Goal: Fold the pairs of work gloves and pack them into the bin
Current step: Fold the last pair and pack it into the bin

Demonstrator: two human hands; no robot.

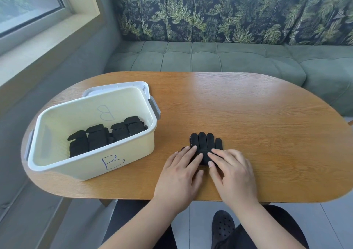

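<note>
black work gloves (206, 142) lie flat on the wooden table (257, 126), near its front edge, a little toward seven o'clock from the table's middle. the glove fingers point to twelve o'clock, away from the person. whether this is one glove or a stacked pair, i cannot tell.

both hands rest palm-down on the cuff end. the left hand (181, 172) covers the nine o'clock side, its fingers straight and slightly spread, with the tips on the black fabric. the right hand (234, 172) covers the three o'clock side the same way, its fingers straight, a little apart and pressing down. neither hand pinches anything.

at nine o'clock from the gloves, apart from them, stands a pale yellow bin (80, 169) with a white rim and the letter b in blue on its near wall. inside it, folded black gloves (107, 137) sit in a row along the bottom. a white lid (118, 87) lies under the bin's far end.

beyond the table, at twelve o'clock, is a green sofa (210, 57) with leaf-print back cushions. at six o'clock, below the table edge, a black clog (222, 225) shows.
</note>
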